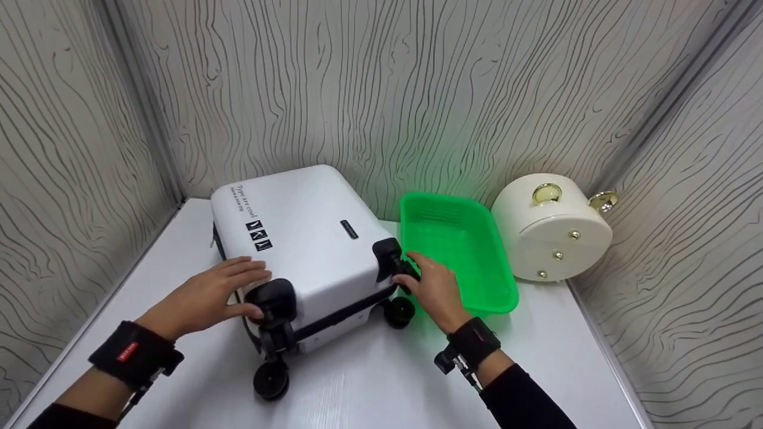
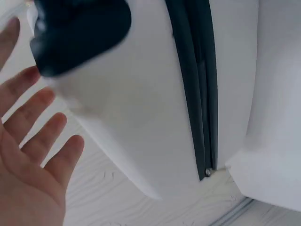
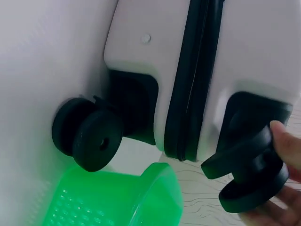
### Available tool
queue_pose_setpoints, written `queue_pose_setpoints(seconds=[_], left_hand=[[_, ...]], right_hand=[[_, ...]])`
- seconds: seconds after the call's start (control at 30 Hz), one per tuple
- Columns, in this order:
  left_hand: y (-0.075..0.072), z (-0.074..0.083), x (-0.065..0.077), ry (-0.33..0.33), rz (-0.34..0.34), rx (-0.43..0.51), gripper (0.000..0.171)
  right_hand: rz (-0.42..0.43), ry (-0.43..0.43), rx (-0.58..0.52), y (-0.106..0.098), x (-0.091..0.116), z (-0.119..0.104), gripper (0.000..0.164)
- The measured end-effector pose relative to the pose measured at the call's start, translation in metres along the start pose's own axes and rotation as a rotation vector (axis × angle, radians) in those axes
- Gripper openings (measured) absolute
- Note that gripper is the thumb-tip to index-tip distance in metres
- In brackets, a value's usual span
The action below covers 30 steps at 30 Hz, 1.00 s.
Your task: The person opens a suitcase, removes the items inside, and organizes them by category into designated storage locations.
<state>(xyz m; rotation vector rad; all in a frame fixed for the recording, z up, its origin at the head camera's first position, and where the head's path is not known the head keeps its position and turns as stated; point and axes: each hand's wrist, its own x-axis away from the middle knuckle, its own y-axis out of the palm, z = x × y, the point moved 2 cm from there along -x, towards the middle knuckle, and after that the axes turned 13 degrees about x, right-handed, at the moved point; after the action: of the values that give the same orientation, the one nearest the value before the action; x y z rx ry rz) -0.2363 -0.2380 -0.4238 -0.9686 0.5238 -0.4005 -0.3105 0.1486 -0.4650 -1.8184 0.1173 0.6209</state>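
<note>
A white suitcase [image 1: 304,232] lies on its side on the white table, its wheeled end towards me. My right hand [image 1: 438,292] holds the upper right wheel [image 3: 240,154] between thumb and fingers. At the upper left corner, my left hand [image 1: 208,298] is beside the black corner guard [image 2: 84,37], fingers spread and fairly straight. Its thumb is at the guard in the head view; the left wrist view does not show a grip. Two lower black wheels, one at left [image 1: 271,380] and one at right [image 1: 399,312], are near the tabletop. A dark zipper seam [image 2: 197,89] runs around the case.
Right of the suitcase is a green plastic basket [image 1: 505,298], close to my right hand. Beyond it a cream round box [image 1: 536,220] with gold knobs leans near the right wall. Wood-patterned panels [image 1: 369,89] enclose the table [image 1: 351,399] at the back and sides.
</note>
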Motion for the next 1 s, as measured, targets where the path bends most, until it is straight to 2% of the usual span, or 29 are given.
queue_pose_setpoints(seconds=[0.1, 0.27, 0.5, 0.73, 0.83, 1.0], left_hand=[[-0.007, -0.007, -0.004, -0.001, -0.045, -0.002, 0.074], [-0.012, -0.011, -0.006, -0.011, -0.07, -0.024, 0.077], [-0.011, -0.008, -0.005, 0.022, -0.04, -0.074, 0.071], [-0.006, -0.007, -0.008, 0.097, -0.014, -0.129, 0.068], [-0.001, -0.007, -0.009, 0.15, 0.01, -0.121, 0.067], [0.013, -0.008, -0.012, 0.17, 0.042, -0.066, 0.068]], right_hand=[[-0.012, 0.005, 0.029, -0.002, 0.01, -0.001, 0.057], [-0.032, -0.031, 0.02, 0.001, 0.012, -0.003, 0.052], [-0.054, -0.044, -0.035, 0.007, -0.01, 0.0, 0.05], [-0.111, 0.019, -0.068, 0.016, -0.033, 0.002, 0.048], [-0.137, 0.043, -0.1, 0.02, -0.042, 0.004, 0.049], [-0.161, 0.082, -0.122, 0.025, -0.054, 0.013, 0.049]])
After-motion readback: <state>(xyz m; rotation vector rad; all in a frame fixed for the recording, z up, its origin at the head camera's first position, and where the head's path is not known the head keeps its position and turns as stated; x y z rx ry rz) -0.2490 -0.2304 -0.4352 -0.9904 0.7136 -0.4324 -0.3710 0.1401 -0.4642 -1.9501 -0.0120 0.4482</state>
